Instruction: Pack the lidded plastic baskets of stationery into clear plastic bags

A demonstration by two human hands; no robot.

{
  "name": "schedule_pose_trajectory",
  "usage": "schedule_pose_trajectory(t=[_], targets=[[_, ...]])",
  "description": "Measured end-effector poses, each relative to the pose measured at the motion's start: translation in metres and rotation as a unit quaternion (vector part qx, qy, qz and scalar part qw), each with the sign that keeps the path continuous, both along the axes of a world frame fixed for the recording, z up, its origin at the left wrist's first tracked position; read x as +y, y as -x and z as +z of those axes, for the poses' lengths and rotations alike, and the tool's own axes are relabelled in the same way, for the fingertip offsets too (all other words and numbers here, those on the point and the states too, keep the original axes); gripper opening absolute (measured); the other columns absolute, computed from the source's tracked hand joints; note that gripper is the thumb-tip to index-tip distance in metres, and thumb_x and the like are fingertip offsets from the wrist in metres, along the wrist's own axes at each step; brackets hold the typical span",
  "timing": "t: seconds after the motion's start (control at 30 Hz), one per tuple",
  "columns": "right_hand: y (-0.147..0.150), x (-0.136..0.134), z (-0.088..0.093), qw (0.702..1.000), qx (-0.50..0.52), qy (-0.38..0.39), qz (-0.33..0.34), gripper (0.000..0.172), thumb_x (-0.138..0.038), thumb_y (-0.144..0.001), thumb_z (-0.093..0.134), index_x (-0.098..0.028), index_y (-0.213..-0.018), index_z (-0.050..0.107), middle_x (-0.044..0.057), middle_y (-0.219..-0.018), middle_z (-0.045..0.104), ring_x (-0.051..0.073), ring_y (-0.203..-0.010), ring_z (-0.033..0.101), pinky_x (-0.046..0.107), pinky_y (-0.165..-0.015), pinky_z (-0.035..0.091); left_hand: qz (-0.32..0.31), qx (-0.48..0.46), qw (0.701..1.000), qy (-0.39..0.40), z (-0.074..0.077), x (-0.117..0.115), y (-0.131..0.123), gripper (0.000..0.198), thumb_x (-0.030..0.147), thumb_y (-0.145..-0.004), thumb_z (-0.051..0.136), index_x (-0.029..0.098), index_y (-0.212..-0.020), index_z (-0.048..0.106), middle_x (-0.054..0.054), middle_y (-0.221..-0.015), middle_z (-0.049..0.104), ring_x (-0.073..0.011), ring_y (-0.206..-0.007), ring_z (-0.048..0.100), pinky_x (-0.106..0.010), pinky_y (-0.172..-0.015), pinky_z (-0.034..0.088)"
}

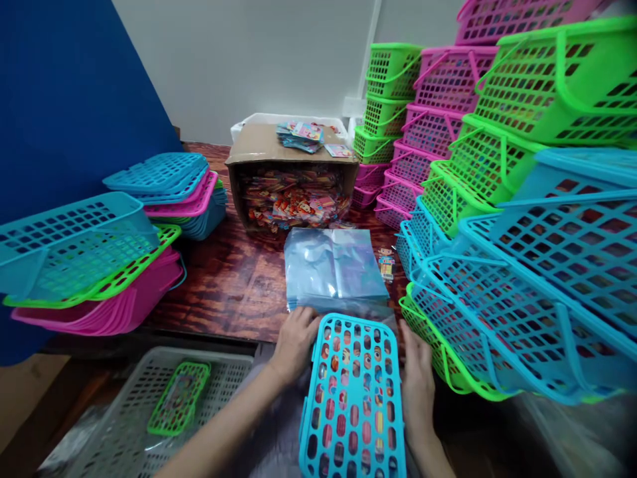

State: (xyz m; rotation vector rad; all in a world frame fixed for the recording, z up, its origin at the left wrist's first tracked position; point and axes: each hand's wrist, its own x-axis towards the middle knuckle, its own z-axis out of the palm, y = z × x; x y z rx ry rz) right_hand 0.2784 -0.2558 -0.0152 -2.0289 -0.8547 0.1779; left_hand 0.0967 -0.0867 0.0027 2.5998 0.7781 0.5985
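Note:
A blue plastic basket (354, 398) with a slotted lid sits in front of me at the table's near edge, and colourful packets show through its slots. My left hand (294, 345) grips its upper left side, the fingertips close to a stack of clear plastic bags (333, 265). Against the basket's right side is my right hand (418, 375), its fingers bent along the wall and partly hidden. What lies under the basket is out of sight.
Filled green, pink and blue baskets (497, 285) are piled high on the right. Nested baskets (94, 285) and lids (159, 174) stand left. A cardboard box (249, 147) of packets is at the back. Below left, a grey crate (149, 365) holds a green basket (180, 399).

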Motion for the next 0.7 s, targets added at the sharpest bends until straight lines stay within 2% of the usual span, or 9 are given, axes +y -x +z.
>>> schedule_pose_trajectory(t=[0.07,0.1,0.17,0.23,0.33,0.4,0.47,0.57,0.7], targets=[[-0.003,0.002,0.001,0.998,-0.065,-0.010,0.025,0.037,-0.035,-0.088,0.048,-0.024,-0.119,0.065,0.010,-0.125,0.057,0.029,-0.112,0.053,0.038,-0.091,0.042,0.012,-0.011,1.000,0.009,-0.002,0.006,-0.002,0.014,0.021,-0.091,0.052,0.018,-0.091,0.066,-0.008,-0.092,0.063,-0.0234,-0.086,0.053,-0.033,-0.075,0.041],[-0.006,0.003,0.001,0.996,-0.086,-0.001,0.026,0.030,-0.036,-0.088,0.050,-0.023,-0.108,0.069,0.010,-0.120,0.059,0.030,-0.112,0.051,0.039,-0.093,0.041,0.026,-0.021,0.999,0.026,-0.002,0.009,-0.004,0.013,0.019,-0.090,0.053,0.018,-0.087,0.065,-0.008,-0.089,0.063,-0.0228,-0.085,0.053,-0.032,-0.073,0.041],[-0.011,0.005,0.002,0.994,-0.102,0.010,0.030,0.025,-0.037,-0.089,0.050,-0.022,-0.095,0.070,0.010,-0.111,0.060,0.029,-0.106,0.052,0.040,-0.091,0.042,0.041,-0.045,0.995,0.075,-0.001,0.014,-0.006,0.012,0.017,-0.088,0.053,0.018,-0.083,0.064,-0.006,-0.086,0.063,-0.0216,-0.085,0.055,-0.030,-0.072,0.040],[-0.015,0.008,0.003,0.995,-0.093,0.014,0.032,0.024,-0.037,-0.091,0.050,-0.021,-0.090,0.068,0.009,-0.102,0.060,0.027,-0.098,0.054,0.039,-0.085,0.043,0.029,-0.060,0.988,0.136,0.001,0.019,-0.007,0.012,0.017,-0.087,0.054,0.019,-0.082,0.064,-0.004,-0.084,0.064,-0.0202,-0.082,0.057,-0.029,-0.070,0.040],[-0.018,0.011,0.007,0.992,-0.079,0.016,0.095,0.023,-0.031,-0.091,0.049,-0.023,-0.105,0.065,0.007,-0.099,0.062,0.025,-0.096,0.056,0.037,-0.084,0.044,-0.002,-0.054,0.979,0.198,0.007,0.028,-0.006,0.014,0.021,-0.088,0.055,0.020,-0.084,0.068,-0.004,-0.081,0.068,-0.0190,-0.077,0.061,-0.027,-0.068,0.040],[-0.019,0.012,0.011,0.985,-0.072,0.033,0.155,0.027,-0.026,-0.092,0.046,-0.025,-0.112,0.063,0.006,-0.101,0.063,0.024,-0.098,0.057,0.036,-0.086,0.044,-0.032,-0.038,0.978,0.203,0.012,0.033,-0.005,0.016,0.023,-0.089,0.054,0.022,-0.089,0.070,-0.004,-0.083,0.070,-0.0191,-0.078,0.063,-0.027,-0.068,0.040],[-0.020,0.013,0.014,0.976,-0.072,0.064,0.193,0.027,-0.024,-0.093,0.042,-0.025,-0.108,0.064,0.007,-0.102,0.063,0.024,-0.097,0.057,0.036,-0.085,0.044,-0.063,-0.009,0.980,0.191,0.018,0.038,-0.004,0.020,0.021,-0.090,0.052,0.024,-0.095,0.071,-0.004,-0.087,0.070,-0.0191,-0.081,0.063,-0.026,-0.070,0.040],[-0.022,0.013,0.015,0.970,-0.103,0.086,0.201,0.028,-0.023,-0.093,0.041,-0.023,-0.109,0.064,0.008,-0.108,0.063,0.026,-0.101,0.057,0.036,-0.084,0.044,-0.074,0.052,0.984,0.153,0.027,0.041,-0.006,0.021,0.016,-0.089,0.050,0.022,-0.090,0.071,-0.004,-0.088,0.065,-0.0172,-0.077,0.061,-0.026,-0.068,0.039],[-0.022,0.014,0.010,0.979,-0.113,0.058,0.158,0.036,-0.022,-0.091,0.042,-0.023,-0.121,0.061,0.009,-0.114,0.064,0.026,-0.104,0.060,0.035,-0.085,0.045,-0.054,0.076,0.989,0.115,0.031,0.042,-0.009,0.021,0.016,-0.090,0.049,0.020,-0.081,0.068,-0.003,-0.085,0.062,-0.0154,-0.070,0.058,-0.025,-0.062,0.036]])
